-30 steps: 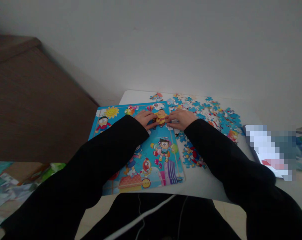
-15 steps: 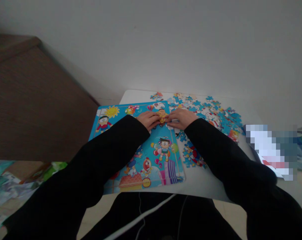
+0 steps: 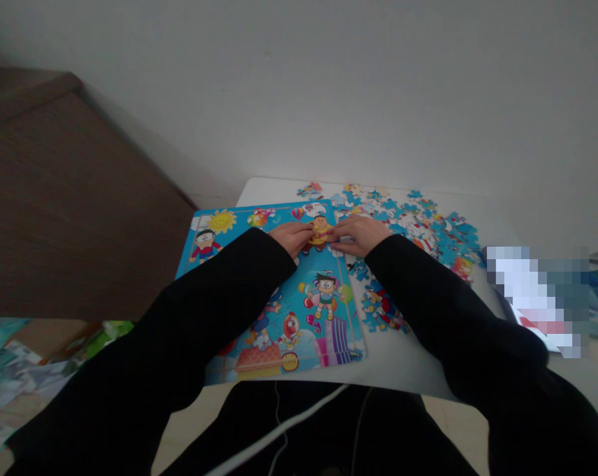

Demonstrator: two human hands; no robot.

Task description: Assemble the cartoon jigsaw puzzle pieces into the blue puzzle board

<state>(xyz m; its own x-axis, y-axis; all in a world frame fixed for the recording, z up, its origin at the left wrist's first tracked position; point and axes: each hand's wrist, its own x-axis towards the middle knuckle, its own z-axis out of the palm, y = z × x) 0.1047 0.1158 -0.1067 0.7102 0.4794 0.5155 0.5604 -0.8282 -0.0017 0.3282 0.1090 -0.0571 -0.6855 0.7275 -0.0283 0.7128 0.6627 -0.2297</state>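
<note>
A blue cartoon puzzle board (image 3: 299, 297) lies flat on the white table, tilted slightly. My left hand (image 3: 293, 238) rests on its upper right part, fingers together and tips pointing right. From the right, my right hand (image 3: 362, 235) reaches over the board's right edge with its fingers pinched. Between both sets of fingertips shows a figure in a yellow shirt (image 3: 320, 235). Whether a small loose piece is pinched there I cannot make out. Several loose jigsaw pieces (image 3: 450, 241) lie beside and behind my right hand, partly hidden by my right sleeve.
The white table (image 3: 408, 363) stands against a grey wall. A blurred-out phone-like object (image 3: 531, 297) lies at its right edge. On the left is a brown wooden cabinet (image 3: 80, 211), with plastic bags (image 3: 36, 370) on the floor below. A white cable (image 3: 289, 423) crosses my lap.
My fingertips have shifted slightly at the yellow-shirted figure, and more of its shirt and legs now shows between them. Board, loose pieces and arms have stayed in place.
</note>
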